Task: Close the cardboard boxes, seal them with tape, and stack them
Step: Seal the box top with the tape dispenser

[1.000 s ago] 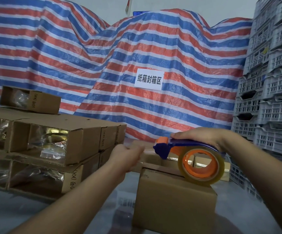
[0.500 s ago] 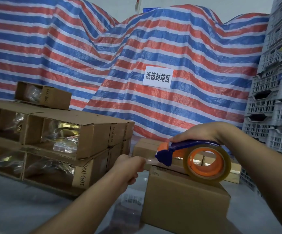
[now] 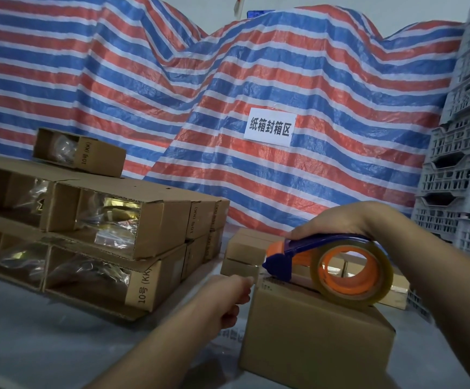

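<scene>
A closed brown cardboard box [image 3: 312, 343] stands on the grey table in front of me. My right hand [image 3: 337, 220] grips the blue and orange tape dispenser [image 3: 340, 265], whose clear tape roll rests on the box's top. At the box's left edge my left hand [image 3: 228, 299] pinches the free end of the clear tape, just below the dispenser's nose. More closed boxes [image 3: 242, 254] lie behind this one, partly hidden by the dispenser.
Stacked open-ended cartons [image 3: 121, 234] holding plastic-wrapped goods fill the left, with a small carton [image 3: 82, 153] on top. A striped tarp [image 3: 228, 94] with a white sign [image 3: 270, 127] hangs behind. Grey plastic crates [image 3: 464, 178] tower at the right.
My view has shifted left and slightly down. My left hand has moved closer to the box's left edge with the tape end; the dispenser stays on the box top.
</scene>
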Available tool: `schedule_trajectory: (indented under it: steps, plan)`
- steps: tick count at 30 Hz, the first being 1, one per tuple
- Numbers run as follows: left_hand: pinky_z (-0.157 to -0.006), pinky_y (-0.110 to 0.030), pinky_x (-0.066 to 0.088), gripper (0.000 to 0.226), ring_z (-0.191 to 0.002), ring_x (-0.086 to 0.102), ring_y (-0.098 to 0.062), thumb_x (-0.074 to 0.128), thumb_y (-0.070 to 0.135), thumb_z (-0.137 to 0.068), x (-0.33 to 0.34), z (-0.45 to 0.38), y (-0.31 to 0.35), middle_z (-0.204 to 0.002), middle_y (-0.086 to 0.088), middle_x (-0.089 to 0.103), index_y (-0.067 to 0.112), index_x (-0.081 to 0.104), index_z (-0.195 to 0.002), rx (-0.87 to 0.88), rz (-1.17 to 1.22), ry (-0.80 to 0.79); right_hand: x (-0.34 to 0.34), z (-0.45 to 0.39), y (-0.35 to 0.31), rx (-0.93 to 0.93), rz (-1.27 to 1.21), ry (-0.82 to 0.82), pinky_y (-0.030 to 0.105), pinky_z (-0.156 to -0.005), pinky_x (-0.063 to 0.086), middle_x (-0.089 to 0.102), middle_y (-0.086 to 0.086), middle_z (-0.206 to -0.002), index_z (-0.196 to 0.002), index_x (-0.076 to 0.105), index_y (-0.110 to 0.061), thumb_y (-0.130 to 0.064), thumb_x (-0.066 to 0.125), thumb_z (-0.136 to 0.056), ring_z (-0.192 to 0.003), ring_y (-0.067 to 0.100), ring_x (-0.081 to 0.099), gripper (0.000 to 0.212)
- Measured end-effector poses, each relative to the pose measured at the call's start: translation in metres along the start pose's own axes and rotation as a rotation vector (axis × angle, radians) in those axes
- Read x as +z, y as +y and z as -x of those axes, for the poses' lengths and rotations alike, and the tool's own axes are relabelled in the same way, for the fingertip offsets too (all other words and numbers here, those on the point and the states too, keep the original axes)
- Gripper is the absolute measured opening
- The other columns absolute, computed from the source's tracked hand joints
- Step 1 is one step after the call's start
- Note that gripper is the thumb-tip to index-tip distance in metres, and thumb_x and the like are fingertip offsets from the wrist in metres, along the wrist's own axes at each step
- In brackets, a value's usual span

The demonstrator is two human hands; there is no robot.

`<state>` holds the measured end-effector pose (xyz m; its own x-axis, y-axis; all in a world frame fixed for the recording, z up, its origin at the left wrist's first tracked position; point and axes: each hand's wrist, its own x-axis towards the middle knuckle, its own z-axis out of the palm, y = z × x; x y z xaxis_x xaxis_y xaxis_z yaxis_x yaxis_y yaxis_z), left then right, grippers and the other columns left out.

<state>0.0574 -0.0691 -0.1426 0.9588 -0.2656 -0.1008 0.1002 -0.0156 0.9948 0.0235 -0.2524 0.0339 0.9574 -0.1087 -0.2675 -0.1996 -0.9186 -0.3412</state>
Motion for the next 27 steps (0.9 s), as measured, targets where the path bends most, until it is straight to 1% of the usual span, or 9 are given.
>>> schedule_trajectory:
  steps: [3, 7, 11, 13, 16, 20, 22, 24, 27]
  plan:
    - [-0.049, -0.021, 0.035, 0.024, -0.054, 0.036, -0.01, 0.061, 0.033, -0.095, 0.004, 0.002, -0.002, -0.076, 0.0, 0.052, 0.012, 0.067, -0.105, -0.001, -0.014, -0.026, 0.0, -0.001, 0.001, 0.005, 0.002, -0.002, 0.022, -0.065, 0.056, 0.078, 0.001, -0.088, -0.119, 0.059, -0.018, -0.061, 0.061, -0.088, -0.076, 0.014, 0.074, 0.053]
    - [-0.053, -0.025, 0.035, 0.023, -0.06, 0.035, -0.013, 0.058, 0.038, -0.096, 0.006, 0.009, -0.001, -0.077, -0.002, 0.043, 0.015, 0.061, -0.095, -0.059, 0.018, -0.076, -0.001, -0.003, 0.002, 0.007, -0.023, -0.013, 0.024, -0.068, 0.056, 0.078, 0.003, -0.091, -0.119, 0.058, -0.017, -0.06, 0.064, -0.086, -0.078, 0.016, 0.074, 0.055]
    - [-0.062, -0.028, 0.041, 0.037, -0.076, 0.042, -0.018, 0.054, 0.044, -0.097, 0.009, 0.012, -0.001, -0.093, -0.007, 0.046, 0.012, 0.063, -0.111, -0.096, 0.002, -0.082, -0.001, -0.003, 0.004, 0.003, -0.014, 0.001, 0.024, -0.067, 0.056, 0.078, 0.003, -0.092, -0.12, 0.058, -0.017, -0.062, 0.067, -0.082, -0.077, 0.016, 0.074, 0.059]
    - [-0.061, -0.026, 0.042, 0.033, -0.072, 0.041, -0.016, 0.053, 0.045, -0.097, 0.008, 0.013, 0.002, -0.09, -0.005, 0.046, 0.013, 0.061, -0.106, -0.098, -0.064, -0.058, -0.002, -0.004, 0.004, 0.011, -0.021, -0.001, 0.024, -0.068, 0.056, 0.078, 0.004, -0.094, -0.12, 0.059, -0.017, -0.063, 0.067, -0.083, -0.079, 0.016, 0.075, 0.059]
    - [-0.067, -0.026, 0.042, 0.033, -0.073, 0.042, -0.016, 0.047, 0.047, -0.099, 0.006, 0.012, 0.006, -0.091, -0.004, 0.046, 0.016, 0.056, -0.098, -0.053, -0.162, -0.01, -0.002, -0.005, 0.004, 0.019, -0.014, 0.009, 0.025, -0.071, 0.056, 0.078, 0.003, -0.095, -0.119, 0.059, -0.019, -0.064, 0.067, -0.082, -0.081, 0.016, 0.075, 0.06]
    - [-0.067, -0.026, 0.041, 0.045, -0.079, 0.045, -0.017, 0.043, 0.054, -0.099, 0.004, 0.009, 0.005, -0.096, -0.006, 0.048, 0.015, 0.053, -0.118, -0.066, -0.246, 0.019, -0.001, -0.004, 0.002, 0.003, -0.017, -0.009, 0.023, -0.068, 0.056, 0.078, 0.002, -0.092, -0.118, 0.058, -0.019, -0.061, 0.064, -0.087, -0.078, 0.014, 0.074, 0.052]
    - [-0.063, -0.025, 0.042, 0.037, -0.078, 0.048, -0.016, 0.043, 0.046, -0.101, 0.006, 0.005, -0.002, -0.095, -0.005, 0.049, 0.016, 0.049, -0.122, -0.032, -0.274, 0.042, -0.001, -0.002, 0.001, 0.004, -0.025, -0.026, 0.022, -0.066, 0.056, 0.078, 0.0, -0.09, -0.117, 0.058, -0.019, -0.058, 0.063, -0.089, -0.076, 0.013, 0.074, 0.048]
    - [-0.058, -0.024, 0.039, 0.021, -0.071, 0.048, -0.011, 0.04, 0.035, -0.104, 0.007, -0.001, -0.005, -0.086, -0.001, 0.05, 0.019, 0.052, -0.111, 0.078, -0.234, 0.059, 0.0, -0.001, 0.0, 0.01, -0.027, -0.019, 0.021, -0.064, 0.056, 0.078, 0.0, -0.087, -0.118, 0.057, -0.018, -0.057, 0.063, -0.09, -0.074, 0.012, 0.074, 0.049]
    - [-0.052, -0.022, 0.034, 0.027, -0.062, 0.043, -0.006, 0.041, 0.04, -0.103, 0.005, -0.003, 0.005, -0.074, 0.006, 0.05, 0.024, 0.056, -0.087, 0.217, -0.188, 0.033, 0.0, -0.002, 0.001, 0.007, -0.029, -0.016, 0.021, -0.063, 0.056, 0.078, 0.0, -0.087, -0.118, 0.057, -0.018, -0.058, 0.062, -0.09, -0.073, 0.012, 0.074, 0.049]
